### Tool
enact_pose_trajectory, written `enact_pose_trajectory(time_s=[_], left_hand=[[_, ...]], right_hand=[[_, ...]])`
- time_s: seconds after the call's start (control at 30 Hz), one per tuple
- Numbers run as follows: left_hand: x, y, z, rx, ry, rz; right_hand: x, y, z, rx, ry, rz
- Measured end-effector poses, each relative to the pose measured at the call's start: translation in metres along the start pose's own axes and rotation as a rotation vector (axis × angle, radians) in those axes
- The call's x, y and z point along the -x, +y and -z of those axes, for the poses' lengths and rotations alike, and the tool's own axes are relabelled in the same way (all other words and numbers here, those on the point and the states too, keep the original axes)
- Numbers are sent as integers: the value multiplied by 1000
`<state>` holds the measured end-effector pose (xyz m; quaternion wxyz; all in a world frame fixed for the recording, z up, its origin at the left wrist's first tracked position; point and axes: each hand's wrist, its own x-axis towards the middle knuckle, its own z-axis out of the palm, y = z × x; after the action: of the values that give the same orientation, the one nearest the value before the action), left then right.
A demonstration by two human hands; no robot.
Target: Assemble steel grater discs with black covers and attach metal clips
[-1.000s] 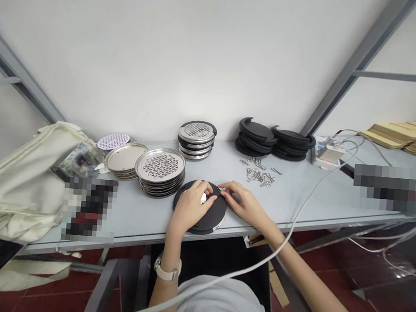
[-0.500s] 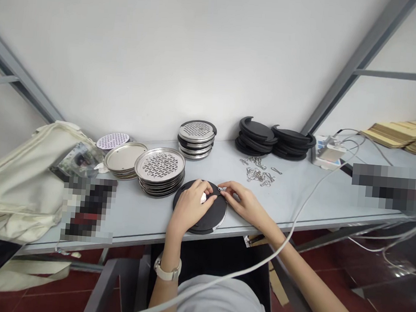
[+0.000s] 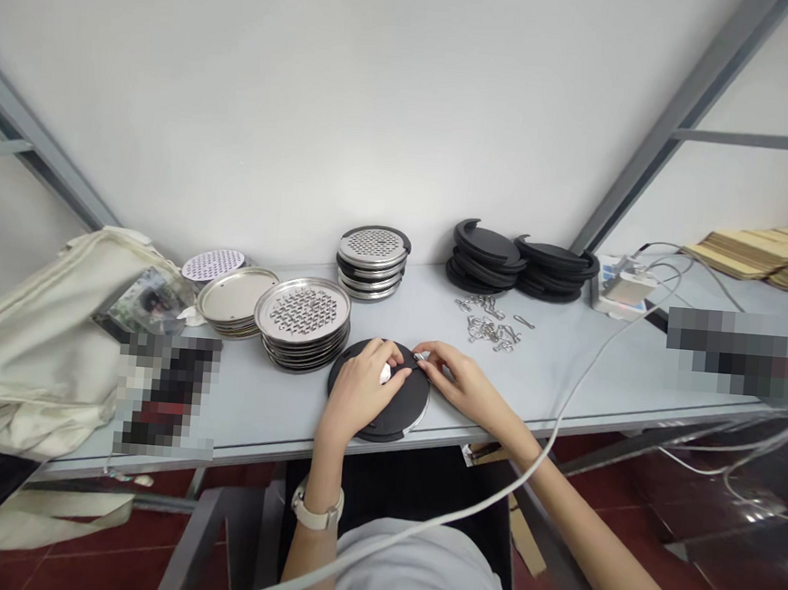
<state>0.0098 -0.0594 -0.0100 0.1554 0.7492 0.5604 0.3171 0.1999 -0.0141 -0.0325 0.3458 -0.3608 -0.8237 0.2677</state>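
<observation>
A round black holder point(image 3: 407, 407) lies at the table's front edge, with a silvery metal rim showing along its right side. My left hand point(image 3: 368, 386) rests over its left half, fingers curled and holding it; something white point(image 3: 385, 374) shows at one finger. At the holder's upper right rim, my right hand point(image 3: 452, 377) pinches a small metal clip point(image 3: 419, 358) between thumb and fingertips. Loose metal clips point(image 3: 493, 330) lie in a pile beyond my right hand. Left of the holder stands a stack of metal grater discs point(image 3: 303, 315).
Assembled graters point(image 3: 372, 261) are stacked by the wall, near black holders point(image 3: 486, 252). Plain metal discs point(image 3: 236, 296) and a cream bag point(image 3: 43, 331) are on the left. A power strip point(image 3: 619, 294) and wooden boards point(image 3: 765, 256) sit right. A white cable point(image 3: 523, 473) crosses before my right arm.
The metal clip in my right fingertips has turned slightly against the holder's rim. My left hand stays in place on the holder.
</observation>
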Motion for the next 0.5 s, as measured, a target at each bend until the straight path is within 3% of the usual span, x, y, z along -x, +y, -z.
enact_pose_trajectory(time_s=[0.27, 0.5], left_hand=[[0, -1, 0, -5, -6, -2], [-1, -1, 0, -1, -6, 4]], right_hand=[[2, 3, -2, 11, -12, -6], [2, 0, -3, 24, 52, 27]])
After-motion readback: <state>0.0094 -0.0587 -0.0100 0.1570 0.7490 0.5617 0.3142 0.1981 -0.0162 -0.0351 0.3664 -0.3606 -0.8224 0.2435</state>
